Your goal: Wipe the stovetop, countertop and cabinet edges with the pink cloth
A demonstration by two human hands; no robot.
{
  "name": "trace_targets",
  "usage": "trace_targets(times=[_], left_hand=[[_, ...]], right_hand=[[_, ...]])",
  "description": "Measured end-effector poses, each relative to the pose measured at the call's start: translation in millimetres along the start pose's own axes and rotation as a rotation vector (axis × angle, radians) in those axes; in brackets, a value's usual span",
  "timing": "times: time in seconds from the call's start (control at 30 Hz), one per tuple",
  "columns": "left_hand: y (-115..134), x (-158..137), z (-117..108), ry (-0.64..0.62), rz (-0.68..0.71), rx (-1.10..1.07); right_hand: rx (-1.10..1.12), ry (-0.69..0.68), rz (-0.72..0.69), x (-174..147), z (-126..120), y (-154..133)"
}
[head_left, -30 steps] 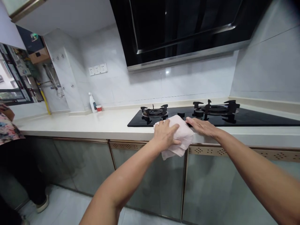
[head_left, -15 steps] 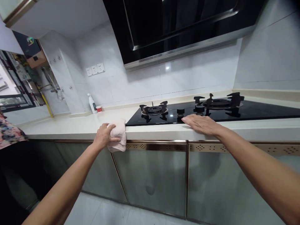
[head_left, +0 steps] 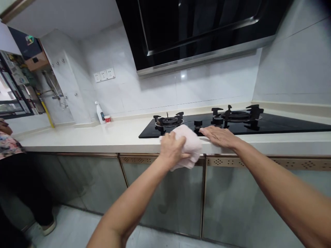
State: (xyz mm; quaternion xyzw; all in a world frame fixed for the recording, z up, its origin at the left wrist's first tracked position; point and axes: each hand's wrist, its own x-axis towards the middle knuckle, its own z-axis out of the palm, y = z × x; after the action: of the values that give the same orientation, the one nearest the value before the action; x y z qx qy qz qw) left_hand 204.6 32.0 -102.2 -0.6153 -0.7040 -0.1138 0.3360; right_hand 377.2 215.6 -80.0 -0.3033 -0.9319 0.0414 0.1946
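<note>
A pale pink cloth [head_left: 190, 146] is bunched under my left hand [head_left: 172, 148], whose fingers close round it at the front edge of the white countertop [head_left: 124, 134]. Part of the cloth hangs down over the edge, before the cabinet front. My right hand [head_left: 218, 136] lies flat with its fingers stretched out, resting at the front rim of the black gas hob [head_left: 279, 124]. Just behind its fingertips are the hob's black knobs [head_left: 198, 123]. The left burner [head_left: 169, 120] stands behind the cloth.
A black range hood [head_left: 201, 31] hangs above the hob. Against the back wall stand a white spray bottle [head_left: 100, 113] and a small red cup [head_left: 107, 119]. Another person [head_left: 23, 172] in black trousers stands at the far left. Greenish cabinet doors [head_left: 165, 196] run below the counter.
My left hand has slid the cloth rightward along the counter edge, from left of the hob to near my right hand. My right hand stays in place. More of the other person shows.
</note>
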Motion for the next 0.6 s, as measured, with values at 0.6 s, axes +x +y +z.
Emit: trace_targets(times=[0.6], left_hand=[[-156, -67, 13, 0.193, -0.090, -0.005]], right_hand=[[0.006, -0.033, -0.061, 3, -1, 7]])
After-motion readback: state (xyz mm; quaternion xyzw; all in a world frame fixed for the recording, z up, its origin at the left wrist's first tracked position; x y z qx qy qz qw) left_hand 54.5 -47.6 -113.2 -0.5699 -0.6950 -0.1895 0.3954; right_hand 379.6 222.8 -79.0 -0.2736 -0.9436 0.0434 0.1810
